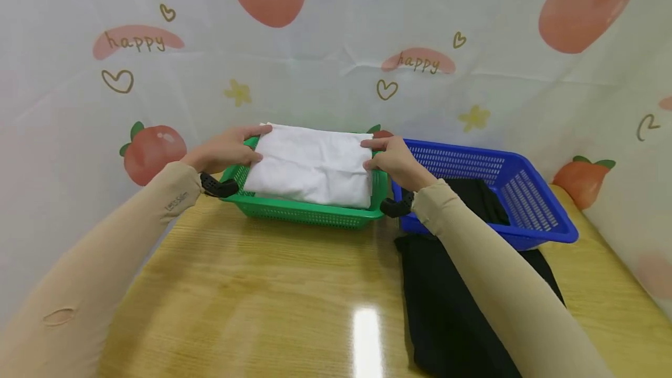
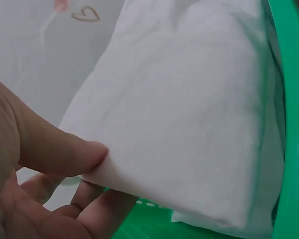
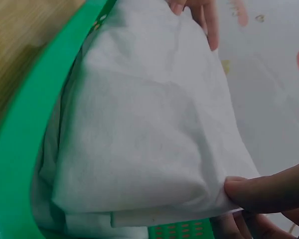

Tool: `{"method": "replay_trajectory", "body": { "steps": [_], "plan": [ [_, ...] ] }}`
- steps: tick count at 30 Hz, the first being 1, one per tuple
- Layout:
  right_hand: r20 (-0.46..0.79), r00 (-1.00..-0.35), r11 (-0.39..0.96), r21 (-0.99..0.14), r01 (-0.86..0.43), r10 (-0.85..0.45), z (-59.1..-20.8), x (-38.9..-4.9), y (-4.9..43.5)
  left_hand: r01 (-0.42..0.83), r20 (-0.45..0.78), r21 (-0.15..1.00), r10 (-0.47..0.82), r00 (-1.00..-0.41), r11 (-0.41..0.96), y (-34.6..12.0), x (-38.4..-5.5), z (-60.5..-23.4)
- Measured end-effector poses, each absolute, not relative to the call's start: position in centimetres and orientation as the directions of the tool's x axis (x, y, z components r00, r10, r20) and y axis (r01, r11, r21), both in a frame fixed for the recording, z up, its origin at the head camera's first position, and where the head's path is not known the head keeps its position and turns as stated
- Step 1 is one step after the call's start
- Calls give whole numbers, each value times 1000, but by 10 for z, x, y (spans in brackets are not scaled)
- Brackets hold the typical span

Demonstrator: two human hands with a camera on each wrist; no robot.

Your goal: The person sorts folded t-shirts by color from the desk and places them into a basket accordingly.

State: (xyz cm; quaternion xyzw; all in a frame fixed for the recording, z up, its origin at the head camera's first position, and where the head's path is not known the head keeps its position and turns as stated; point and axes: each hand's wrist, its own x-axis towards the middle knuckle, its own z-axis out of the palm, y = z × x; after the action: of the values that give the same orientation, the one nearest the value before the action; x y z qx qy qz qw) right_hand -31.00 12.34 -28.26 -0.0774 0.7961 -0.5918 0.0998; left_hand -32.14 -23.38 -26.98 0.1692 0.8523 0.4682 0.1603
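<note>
A folded white cloth [image 1: 315, 165] lies in and partly above a green basket [image 1: 304, 207] at the back of the table. My left hand [image 1: 226, 149] pinches its left edge, thumb on top and fingers beneath, as the left wrist view shows on the cloth [image 2: 174, 109]. At the opposite edge my right hand [image 1: 394, 161] pinches the cloth the same way; in the right wrist view the thumb of this hand [image 3: 269, 194] presses on top. Beneath it, more white fabric [image 3: 89, 226] shows inside the basket.
Right of the green basket stands a blue basket [image 1: 541, 203] with black fabric [image 1: 480, 197] inside. A black garment [image 1: 446, 308] lies flat on the wooden table [image 1: 252, 296], partly under my right sleeve. A printed curtain [image 1: 325, 45] hangs behind the baskets.
</note>
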Motion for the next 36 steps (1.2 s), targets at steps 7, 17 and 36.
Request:
{"method": "replay_trajectory", "body": {
  "steps": [7, 17, 36],
  "plan": [
    [-144, -958, 475, -880, 10, -246, -300, -325, 111, 75, -245, 782, 414, -877, 619, -225, -337, -286],
    [-93, -926, 527, -841, -123, -365, -275, -292, 149, 158, -162, 747, 407, -899, 646, -195, -299, -271],
    [70, -906, 342, -912, -228, -418, -308, -132, 349, 356, 160, 923, 698, -698, 145, -68, -163, -363]
  ]
}}
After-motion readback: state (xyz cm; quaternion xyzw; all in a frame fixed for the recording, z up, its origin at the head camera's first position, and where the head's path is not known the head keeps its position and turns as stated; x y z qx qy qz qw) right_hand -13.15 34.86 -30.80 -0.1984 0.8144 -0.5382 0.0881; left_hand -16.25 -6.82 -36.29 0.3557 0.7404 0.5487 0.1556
